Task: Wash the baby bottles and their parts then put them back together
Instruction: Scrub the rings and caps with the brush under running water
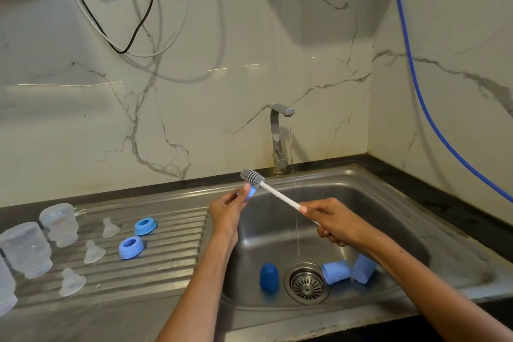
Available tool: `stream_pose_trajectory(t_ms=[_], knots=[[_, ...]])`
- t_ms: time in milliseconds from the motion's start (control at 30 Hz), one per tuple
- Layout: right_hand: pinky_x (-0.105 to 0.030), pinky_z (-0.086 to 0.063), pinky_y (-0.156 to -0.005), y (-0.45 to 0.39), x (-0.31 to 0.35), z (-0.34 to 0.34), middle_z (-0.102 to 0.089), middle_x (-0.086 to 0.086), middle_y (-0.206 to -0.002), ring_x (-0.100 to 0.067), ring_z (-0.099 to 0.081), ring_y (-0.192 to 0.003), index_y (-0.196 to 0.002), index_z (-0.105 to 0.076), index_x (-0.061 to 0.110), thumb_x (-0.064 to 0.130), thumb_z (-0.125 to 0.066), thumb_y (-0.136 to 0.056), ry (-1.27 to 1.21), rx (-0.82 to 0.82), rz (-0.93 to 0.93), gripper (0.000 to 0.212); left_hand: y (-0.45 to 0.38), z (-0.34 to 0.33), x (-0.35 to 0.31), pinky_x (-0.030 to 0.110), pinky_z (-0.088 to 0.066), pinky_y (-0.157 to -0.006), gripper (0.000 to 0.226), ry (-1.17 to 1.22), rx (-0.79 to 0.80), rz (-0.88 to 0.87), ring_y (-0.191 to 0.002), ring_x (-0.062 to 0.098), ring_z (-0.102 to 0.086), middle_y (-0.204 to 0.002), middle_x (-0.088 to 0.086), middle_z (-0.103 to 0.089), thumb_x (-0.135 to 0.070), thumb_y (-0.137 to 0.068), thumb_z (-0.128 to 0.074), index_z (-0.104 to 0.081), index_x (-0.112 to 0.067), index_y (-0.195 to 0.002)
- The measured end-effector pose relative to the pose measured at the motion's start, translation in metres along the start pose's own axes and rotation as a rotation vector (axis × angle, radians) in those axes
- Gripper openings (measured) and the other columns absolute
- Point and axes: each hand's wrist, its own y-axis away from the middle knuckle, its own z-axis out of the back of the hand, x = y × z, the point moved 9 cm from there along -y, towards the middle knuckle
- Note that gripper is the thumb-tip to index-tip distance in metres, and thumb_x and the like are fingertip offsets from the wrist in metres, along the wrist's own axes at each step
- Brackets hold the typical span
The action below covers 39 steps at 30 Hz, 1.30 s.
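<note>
Bottle collar (248,193), blue and mostly hidden so probably a screw ring, is being pinched in the left hand (227,209) above the sink (394,204) while the right hand (331,223) is gripping the bottle brush (273,191), scrubbing still underway; rinsing it under the trickling faucet (279,136) likely follows.

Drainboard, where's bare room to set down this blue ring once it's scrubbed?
The ribbed drainboard is bare between the two blue rings and the sink basin. Bottles and nipples crowd its left side.
</note>
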Motion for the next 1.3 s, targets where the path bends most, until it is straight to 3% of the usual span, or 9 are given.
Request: stream_pose_trajectory(t_ms=[200, 400, 567, 800, 933, 1133, 1300], knots=[[-0.016, -0.03, -0.038, 0.005, -0.015, 0.008, -0.044, 0.007, -0.051, -0.004, -0.034, -0.041, -0.115, -0.06, 0.039, 0.05, -0.053, -0.093, -0.093, 0.121, -0.115, 0.026, -0.007, 0.014, -0.005, 0.027, -0.053, -0.085, 0.026, 0.042, -0.048, -0.034, -0.093, 0.017, -0.066, -0.095, 0.012, -0.07, -0.011, -0.08, -0.072, -0.068, 0.002, -0.103], [-0.015, -0.031, -0.038, 0.001, -0.015, 0.005, -0.045, 0.007, -0.05, -0.004, -0.034, -0.04, -0.121, -0.056, 0.04, 0.046, -0.049, -0.096, -0.081, 0.073, -0.107, 0.027, 0.002, -0.009, -0.01, 0.023, -0.053, -0.086, 0.026, -0.048, 0.077, -0.082, -0.089, 0.013, -0.066, -0.093, 0.009, -0.071, -0.008, -0.082, -0.07, -0.068, 0.001, -0.107], [-0.016, -0.031, -0.039, 0.009, -0.017, 0.009, -0.043, 0.006, -0.054, -0.005, -0.033, -0.043, -0.102, -0.066, 0.05, 0.05, -0.053, -0.092, -0.15, 0.174, -0.168, 0.016, -0.01, 0.015, -0.009, 0.035, -0.051, -0.094, 0.039, 0.126, -0.057, -0.015, -0.107, 0.03, -0.063, -0.111, 0.023, -0.065, -0.009, -0.083, -0.069, -0.059, 0.009, -0.117], [-0.016, -0.03, -0.039, 0.006, -0.011, 0.005, -0.041, 0.005, -0.055, -0.005, -0.032, -0.043, -0.105, -0.066, 0.052, 0.053, -0.053, -0.091, -0.158, 0.179, -0.118, 0.019, -0.01, 0.003, 0.003, 0.035, -0.052, -0.084, 0.04, 0.416, 0.037, 0.143, -0.103, 0.026, -0.065, -0.116, 0.019, -0.064, -0.023, -0.09, -0.059, -0.056, 0.002, -0.12], [-0.016, -0.031, -0.039, 0.008, -0.011, 0.001, -0.044, 0.006, -0.054, -0.005, -0.034, -0.042, -0.112, -0.064, 0.045, 0.052, -0.052, -0.092, -0.118, 0.175, -0.094, 0.024, -0.015, 0.0, 0.007, 0.048, -0.048, -0.087, 0.03, 0.565, 0.034, 0.238, -0.097, 0.031, -0.061, -0.121, 0.028, -0.054, -0.019, -0.098, -0.047, -0.051, 0.005, -0.114], [-0.016, -0.031, -0.039, 0.002, -0.007, -0.002, -0.045, 0.008, -0.05, -0.003, -0.035, -0.04, -0.117, -0.055, 0.047, 0.045, -0.048, -0.096, -0.05, 0.068, -0.046, 0.021, -0.015, -0.011, 0.008, 0.047, -0.046, -0.092, 0.03, 0.44, 0.098, 0.214, -0.098, 0.032, -0.063, -0.108, 0.026, -0.062, -0.017, -0.1, -0.043, -0.053, 0.009, -0.114], [-0.016, -0.031, -0.038, 0.006, -0.012, -0.002, -0.043, 0.006, -0.053, -0.004, -0.033, -0.042, -0.115, -0.061, 0.045, 0.049, -0.052, -0.093, -0.089, 0.162, -0.129, 0.024, -0.016, 0.005, 0.009, 0.041, -0.048, -0.091, 0.018, 0.379, -0.008, 0.156, -0.091, 0.027, -0.064, -0.1, 0.022, -0.063, -0.016, -0.095, -0.053, -0.057, 0.002, -0.1]])
